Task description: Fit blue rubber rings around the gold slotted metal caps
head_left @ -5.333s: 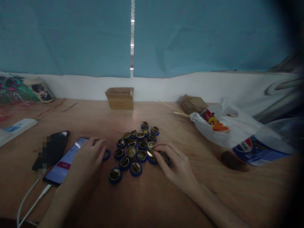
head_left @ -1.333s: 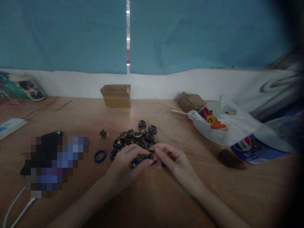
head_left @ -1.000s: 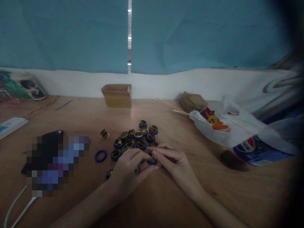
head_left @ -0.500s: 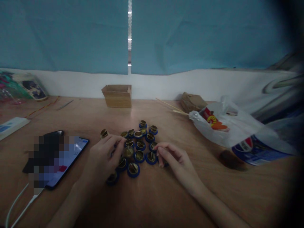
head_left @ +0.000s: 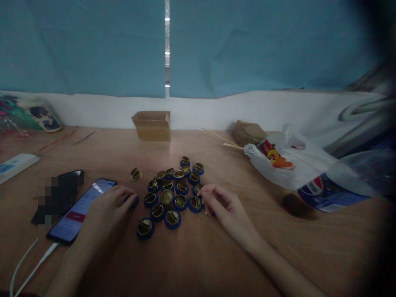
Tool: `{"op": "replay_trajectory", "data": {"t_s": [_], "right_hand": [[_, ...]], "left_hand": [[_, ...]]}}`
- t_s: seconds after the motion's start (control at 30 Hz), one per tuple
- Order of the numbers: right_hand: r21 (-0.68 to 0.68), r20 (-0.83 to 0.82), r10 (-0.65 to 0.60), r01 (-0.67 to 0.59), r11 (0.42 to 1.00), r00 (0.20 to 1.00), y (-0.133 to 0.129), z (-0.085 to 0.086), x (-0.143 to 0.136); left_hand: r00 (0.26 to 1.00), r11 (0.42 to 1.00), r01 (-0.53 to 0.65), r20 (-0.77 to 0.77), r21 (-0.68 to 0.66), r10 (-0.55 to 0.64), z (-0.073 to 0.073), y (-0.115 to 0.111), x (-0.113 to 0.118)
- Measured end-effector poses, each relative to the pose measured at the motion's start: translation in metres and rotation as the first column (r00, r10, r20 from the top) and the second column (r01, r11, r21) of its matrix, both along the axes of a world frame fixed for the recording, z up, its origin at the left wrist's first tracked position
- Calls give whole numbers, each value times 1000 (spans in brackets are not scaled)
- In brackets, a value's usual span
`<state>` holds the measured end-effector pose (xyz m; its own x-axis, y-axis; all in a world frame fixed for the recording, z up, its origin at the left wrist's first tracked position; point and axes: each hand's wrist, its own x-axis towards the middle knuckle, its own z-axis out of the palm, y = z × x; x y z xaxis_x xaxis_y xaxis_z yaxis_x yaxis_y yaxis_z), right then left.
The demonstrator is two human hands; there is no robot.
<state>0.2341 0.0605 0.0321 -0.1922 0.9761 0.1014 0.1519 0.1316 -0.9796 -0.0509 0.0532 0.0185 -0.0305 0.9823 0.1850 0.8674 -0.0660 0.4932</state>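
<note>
Several round pieces with blue rims and brass-coloured centres, one of them a blue-rimmed piece [head_left: 172, 219], lie in a loose cluster on the wooden table [head_left: 198, 264]. My left hand [head_left: 111, 206] is left of the cluster, its fingers closed on a small blue piece [head_left: 132, 201] at the fingertips. At the cluster's right edge is my right hand [head_left: 222, 206], fingers curled and pinched together; what lies under or between them is mostly hidden. A brass-coloured piece [head_left: 136, 175] without a blue rim sits apart, beyond my left hand.
Left of my left hand lie a lit phone [head_left: 71, 225] with a white cable and a dark phone [head_left: 66, 189]. An open cardboard box [head_left: 153, 128] stands at the back. To the right are a plastic bag [head_left: 266, 167], a brown packet [head_left: 248, 132] and a Pepsi bottle [head_left: 328, 192].
My left hand has moved left, off the cluster, with a blue piece at its fingertips. The pieces it covered now show. My right hand has hardly moved.
</note>
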Motion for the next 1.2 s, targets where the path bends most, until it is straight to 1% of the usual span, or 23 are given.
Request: {"op": "replay_trajectory", "data": {"t_s": [0.1, 0.2, 0.23, 0.3, 0.4, 0.43, 0.5, 0.57, 0.63, 0.7, 0.77, 0.9, 0.97, 1.03, 1.1, 1.17, 1.2], "right_hand": [[-4, 4, -4, 4, 1000, 1000, -1, 1, -1], [-5, 13, -8, 8, 1000, 1000, -1, 1, 0], [-3, 17, -6, 6, 1000, 1000, -1, 1, 0], [-1, 28, -3, 3, 1000, 1000, -1, 1, 0], [5, 31, -8, 8, 1000, 999, 0, 0, 1], [7, 34, -8, 8, 1000, 999, 1, -1, 1], [13, 42, -8, 8, 1000, 999, 1, -1, 1], [21, 58, -13, 11, 1000, 998, 1, -1, 1], [28, 72, -21, 19, 999, 997, 0, -1, 2], [31, 81, -30, 27, 999, 996, 0, -2, 2], [35, 82, -32, 29, 999, 996, 0, -1, 2], [43, 82, -21, 18, 999, 996, -1, 1, 1], [47, 85, -20, 16, 999, 996, -1, 0, 1], [54, 87, -21, 16, 998, 996, -1, -1, 1], [62, 83, -21, 16, 998, 996, -1, -4, 1], [57, 66, -14, 11, 998, 998, -2, -6, 0], [50, 47, -4, 1, 999, 999, -3, -6, 0]], "left_hand": [[1000, 998, -6, -25, -57, 4, -2, 1, -4], [999, 999, -35, -40, 18, 36, 0, 2, -7], [999, 998, -26, -43, 52, 28, 2, 1, -6], [998, 994, 40, -42, 107, -35, 9, 0, -1], [980, 974, 195, -55, 119, -189, 17, 0, 14], [972, 966, 233, -71, 115, -226, 17, 1, 20], [958, 956, 270, -133, 112, -254, 14, 3, 30], [947, 961, 258, -222, 99, -232, 8, 7, 38], [934, 973, 225, -298, 57, -199, 2, 10, 42], [926, 983, 184, -335, -4, -175, -1, 12, 44], [929, 987, 154, -333, -55, -163, 0, 11, 43], [953, 988, 124, -265, -95, -146, 4, 7, 38], [971, 989, 122, -196, -79, -136, 7, 5, 37], [989, 993, 117, -90, -17, -118, 13, 5, 38], [994, 993, 100, 48, 61, -103, 21, 5, 43], [973, 987, 121, 184, 109, -140, 28, 5, 54], [954, 980, 158, 236, 123, -184, 31, 5, 61]]}}
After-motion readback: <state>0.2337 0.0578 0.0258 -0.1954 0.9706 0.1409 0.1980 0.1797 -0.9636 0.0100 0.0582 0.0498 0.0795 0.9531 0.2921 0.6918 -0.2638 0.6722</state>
